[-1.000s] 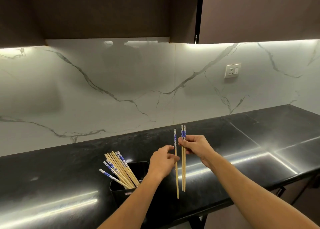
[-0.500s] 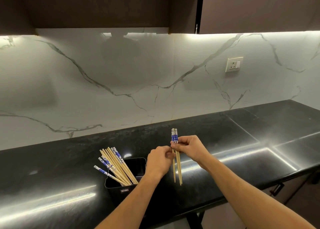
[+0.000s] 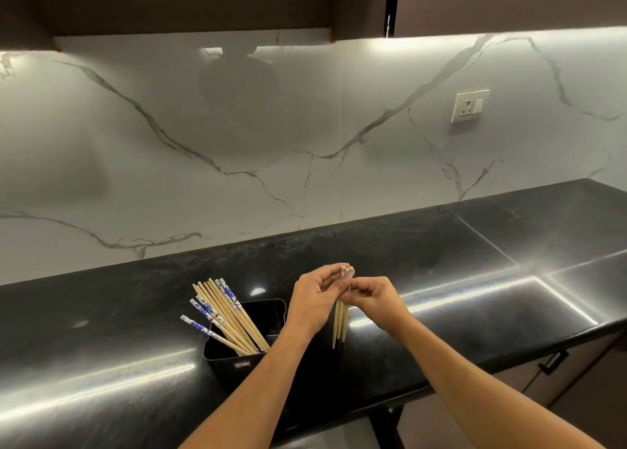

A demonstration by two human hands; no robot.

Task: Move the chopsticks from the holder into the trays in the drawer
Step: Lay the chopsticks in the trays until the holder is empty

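A black holder (image 3: 252, 355) stands on the dark counter, with several bamboo chopsticks with blue-and-white tops (image 3: 225, 316) leaning left out of it. To its right, over the counter, both hands hold a small bunch of chopsticks (image 3: 340, 323) upright, tips pointing down. My left hand (image 3: 314, 301) grips the bunch near its top from the left. My right hand (image 3: 375, 297) pinches it just below from the right. The patterned tops poke out above the fingers. No drawer or tray is in view.
The glossy black counter (image 3: 475, 279) runs left to right, with a marble backsplash and a wall socket (image 3: 470, 106) behind it. Dark cabinets hang overhead. A lower cabinet handle (image 3: 553, 362) shows under the counter's front edge at the right.
The single chopstick from my left hand has joined the pair in my right, and both hands now close round one bunch. The view has tilted down slightly.
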